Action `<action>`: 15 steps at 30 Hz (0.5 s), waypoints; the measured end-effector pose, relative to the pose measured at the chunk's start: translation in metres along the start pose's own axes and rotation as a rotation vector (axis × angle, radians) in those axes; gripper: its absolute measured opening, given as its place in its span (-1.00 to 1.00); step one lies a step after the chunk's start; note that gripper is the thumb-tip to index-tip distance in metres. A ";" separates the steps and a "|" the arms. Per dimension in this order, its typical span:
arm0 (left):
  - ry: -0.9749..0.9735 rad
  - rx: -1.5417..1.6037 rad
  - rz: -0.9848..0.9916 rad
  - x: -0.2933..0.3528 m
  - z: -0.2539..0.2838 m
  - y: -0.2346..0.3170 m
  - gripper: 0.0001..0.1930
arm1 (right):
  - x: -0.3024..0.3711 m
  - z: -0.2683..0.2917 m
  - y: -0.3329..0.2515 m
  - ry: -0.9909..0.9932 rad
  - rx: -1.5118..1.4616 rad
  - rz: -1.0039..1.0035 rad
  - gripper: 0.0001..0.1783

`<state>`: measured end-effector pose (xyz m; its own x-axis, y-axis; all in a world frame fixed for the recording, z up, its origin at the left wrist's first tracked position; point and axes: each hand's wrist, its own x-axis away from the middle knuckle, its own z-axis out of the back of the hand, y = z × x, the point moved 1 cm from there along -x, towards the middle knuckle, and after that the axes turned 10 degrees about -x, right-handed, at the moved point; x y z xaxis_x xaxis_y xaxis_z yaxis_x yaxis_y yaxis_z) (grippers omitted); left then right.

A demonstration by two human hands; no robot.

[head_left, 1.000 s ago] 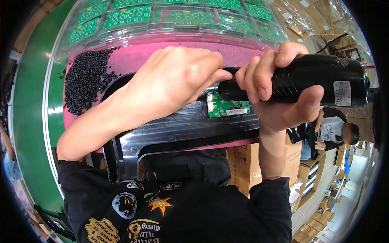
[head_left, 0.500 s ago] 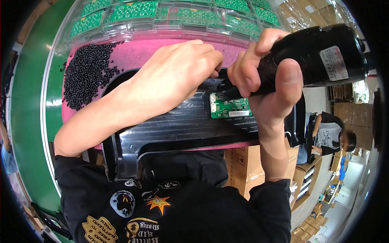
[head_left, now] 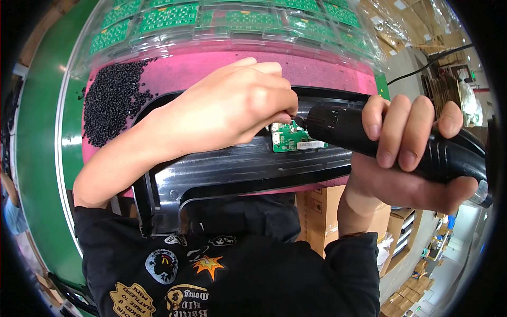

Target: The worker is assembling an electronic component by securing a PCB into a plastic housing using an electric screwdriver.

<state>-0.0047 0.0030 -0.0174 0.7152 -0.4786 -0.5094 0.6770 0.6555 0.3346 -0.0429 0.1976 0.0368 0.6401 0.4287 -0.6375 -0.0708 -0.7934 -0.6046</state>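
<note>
My right hand (head_left: 391, 182) is wrapped round a black electric screwdriver (head_left: 340, 126), held tilted with its nose toward a green circuit board (head_left: 288, 140). The board, with white connectors and a white label strip, lies inside a black plastic housing (head_left: 227, 169). My left hand (head_left: 240, 105) reaches over the housing, its fingers pinched together close to the screwdriver's tip above the board's upper edge. Whatever sits between those fingertips is too small and hidden to name. The left fingers cover the board's upper left corner.
A heap of small black screws (head_left: 113, 100) lies left on the pink mat (head_left: 174, 66). Clear plastic trays (head_left: 222, 39) of green boards stand at the far side. A cardboard box (head_left: 325, 211) is below the housing's right end. A black cable (head_left: 417, 71) runs at upper right.
The screwdriver has swung from pointing down at the board to a flatter tilt, its rear lower and further right. My left fingers have moved right, up to its tip.
</note>
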 end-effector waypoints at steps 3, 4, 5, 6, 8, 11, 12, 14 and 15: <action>0.014 0.019 -0.014 -0.006 0.003 0.004 -0.85 | 0.001 -0.002 -0.012 -0.007 -0.009 0.014 -0.36; 0.019 0.045 -0.016 -0.005 0.004 0.003 -0.86 | 0.001 -0.002 -0.011 -0.034 -0.016 0.004 -0.37; 0.024 0.070 -0.017 -0.003 0.004 0.003 -0.88 | 0.002 0.000 -0.008 -0.061 -0.040 0.027 -0.35; 0.021 0.073 -0.023 -0.003 0.003 0.003 -0.88 | 0.003 0.001 -0.009 -0.057 -0.036 0.031 -0.35; 0.026 0.121 -0.009 -0.003 0.000 0.002 -0.91 | 0.003 0.004 -0.013 -0.134 -0.034 -0.153 -0.33; 0.050 0.067 -0.004 -0.003 0.001 -0.002 -0.92 | 0.010 0.012 -0.004 -0.195 0.038 -0.202 -0.29; 0.050 0.067 -0.003 -0.003 0.002 -0.002 -0.92 | 0.014 0.013 -0.001 -0.171 0.047 -0.220 -0.29; -0.018 -0.007 0.056 -0.003 0.005 -0.002 -0.92 | 0.019 0.008 0.006 -0.161 0.040 -0.213 -0.28; -0.036 0.004 0.077 -0.004 0.006 0.000 -0.84 | 0.022 0.003 0.008 -0.044 0.059 -0.236 -0.28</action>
<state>-0.0067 0.0010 -0.0107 0.7711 -0.4476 -0.4528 0.6202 0.6889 0.3752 -0.0315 0.2022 0.0163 0.6108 0.6185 -0.4944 0.0313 -0.6428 -0.7654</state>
